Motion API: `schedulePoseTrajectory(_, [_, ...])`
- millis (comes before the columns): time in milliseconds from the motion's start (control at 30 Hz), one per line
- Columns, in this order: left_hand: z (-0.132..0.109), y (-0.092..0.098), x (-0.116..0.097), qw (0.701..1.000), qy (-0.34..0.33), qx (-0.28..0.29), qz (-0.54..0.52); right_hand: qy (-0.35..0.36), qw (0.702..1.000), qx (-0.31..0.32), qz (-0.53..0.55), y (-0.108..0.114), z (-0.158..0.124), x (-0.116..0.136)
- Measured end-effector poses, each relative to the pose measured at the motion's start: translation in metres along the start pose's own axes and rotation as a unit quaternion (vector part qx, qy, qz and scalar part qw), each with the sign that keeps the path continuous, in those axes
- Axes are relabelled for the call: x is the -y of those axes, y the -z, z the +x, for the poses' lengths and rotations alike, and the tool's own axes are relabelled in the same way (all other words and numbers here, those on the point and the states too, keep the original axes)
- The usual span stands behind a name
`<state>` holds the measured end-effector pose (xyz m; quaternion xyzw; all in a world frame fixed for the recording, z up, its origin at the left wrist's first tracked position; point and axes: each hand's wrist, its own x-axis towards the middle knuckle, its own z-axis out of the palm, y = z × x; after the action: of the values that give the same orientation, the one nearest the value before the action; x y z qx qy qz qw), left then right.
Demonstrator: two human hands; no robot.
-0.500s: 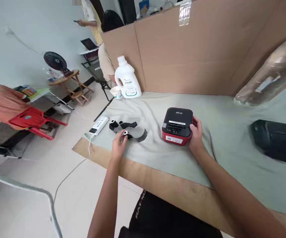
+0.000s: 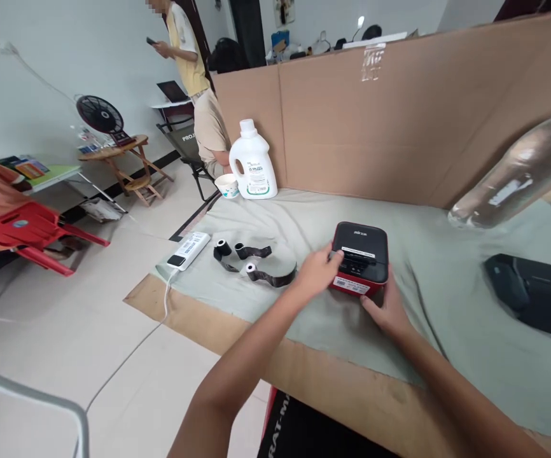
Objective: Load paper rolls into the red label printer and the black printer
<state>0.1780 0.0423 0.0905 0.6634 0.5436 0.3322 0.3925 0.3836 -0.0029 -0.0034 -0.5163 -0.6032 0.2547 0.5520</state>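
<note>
A small red and black label printer (image 2: 362, 257) sits on the grey-green cloth (image 2: 447, 318). My left hand (image 2: 314, 272) rests on its left side, fingers curled against the casing. My right hand (image 2: 386, 310) grips the printer's front right corner from below. To the left lie black ribbon rolls (image 2: 254, 259) with a loose strip of black ribbon, touched by neither hand.
A white power strip (image 2: 188, 249) lies at the table's left corner. A white detergent bottle (image 2: 252, 162) and small cup (image 2: 226, 186) stand by the cardboard wall (image 2: 399, 121). A black device (image 2: 530, 291) lies right, under a clear plastic roll (image 2: 518, 172). A person stands at the back left.
My left hand has let go of the ribbon roll and moved right onto the printer. My right hand has shifted from the printer's right side to its front corner.
</note>
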Motion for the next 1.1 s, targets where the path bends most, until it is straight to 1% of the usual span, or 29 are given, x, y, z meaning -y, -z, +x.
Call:
schedulePoseTrajectory(33, [0.003, -0.001, -0.003, 1.0, -0.013, 0.008, 0.009, 0.017, 0.999, -0.003, -0.046, -0.003, 0.001, 0.005])
schedulePoseTrajectory(67, [0.005, 0.001, -0.004, 0.999, -0.027, 0.002, 0.019, 0.033, 0.996, -0.013, -0.079, -0.01, 0.005, 0.011])
schedulePoseTrajectory(133, [0.008, 0.016, -0.003, 0.998, -0.042, -0.028, 0.036, 0.069, 0.992, -0.021, -0.107, -0.03, 0.019, 0.023])
schedulePoseTrajectory(233, [0.017, 0.056, 0.003, 0.993, -0.046, -0.096, 0.05, 0.122, 0.989, -0.009, -0.084, -0.073, 0.052, 0.038])
schedulePoseTrajectory(333, [0.036, 0.099, 0.013, 0.986, -0.061, -0.152, 0.04, 0.134, 0.99, 0.019, -0.04, -0.119, 0.088, 0.047])
schedulePoseTrajectory(433, [0.06, 0.137, 0.029, 0.979, -0.067, -0.192, 0.022, 0.143, 0.989, 0.047, -0.01, -0.162, 0.121, 0.052])
schedulePoseTrajectory(533, [0.085, 0.168, 0.049, 0.971, -0.056, -0.23, 0.029, 0.163, 0.984, 0.075, 0.007, -0.2, 0.148, 0.051])
schedulePoseTrajectory(633, [0.108, 0.188, 0.07, 0.961, 0.003, -0.274, 0.031, 0.174, 0.981, 0.082, 0.006, -0.23, 0.163, 0.043])
schedulePoseTrajectory(700, [0.12, 0.192, 0.082, 0.956, 0.029, -0.292, 0.017, 0.166, 0.983, 0.076, -0.004, -0.241, 0.165, 0.035])
schedulePoseTrajectory(800, [0.131, 0.184, 0.097, 0.957, 0.018, -0.287, -0.038, 0.143, 0.987, 0.07, -0.023, -0.241, 0.16, 0.023])
schedulePoseTrajectory(867, [0.135, 0.172, 0.101, 0.956, 0.045, -0.268, -0.111, 0.125, 0.989, 0.068, -0.036, -0.233, 0.154, 0.017])
schedulePoseTrajectory(967, [0.138, 0.151, 0.101, 0.943, 0.117, -0.235, -0.204, 0.098, 0.992, 0.058, -0.054, -0.216, 0.149, 0.009])
schedulePoseTrajectory(1033, [0.139, 0.14, 0.097, 0.939, 0.139, -0.217, -0.226, 0.08, 0.994, 0.057, -0.044, -0.204, 0.15, 0.004])
schedulePoseTrajectory(1100, [0.139, 0.133, 0.094, 0.939, 0.148, -0.202, -0.235, 0.061, 0.996, 0.061, -0.002, -0.194, 0.157, -0.001])
